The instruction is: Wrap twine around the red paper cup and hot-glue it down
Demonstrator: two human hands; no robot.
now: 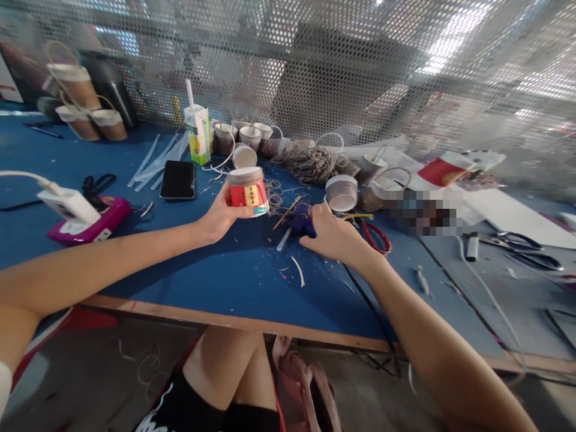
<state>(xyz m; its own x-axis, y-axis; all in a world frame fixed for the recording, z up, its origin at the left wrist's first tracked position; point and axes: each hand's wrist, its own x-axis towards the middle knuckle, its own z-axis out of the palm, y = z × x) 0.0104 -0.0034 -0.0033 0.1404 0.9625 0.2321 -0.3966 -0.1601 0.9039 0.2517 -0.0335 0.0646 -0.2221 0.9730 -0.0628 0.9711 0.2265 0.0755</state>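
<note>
My left hand (219,215) is closed around a small round tub (246,193) with a red and yellow label and a whitish rim, held above the table. To the right, my right hand (332,233) is wrapped over a blue glue gun (302,221), whose far side the fingers partly hide. A translucent glue stick (283,241) shows just below the gun. Close behind that hand lies a tipped white-and-grey cup (342,193). Red-handled pliers (376,236) rest at its right, beside the wrist.
Along the back stand small handled cups (249,137), a bundle of grey cord (310,163) and a drink carton (197,135). A phone (177,180) and a purple power strip (96,222) lie left. Scissors (517,245) are right. A perforated metal screen (252,54) rises behind the blue table (202,282).
</note>
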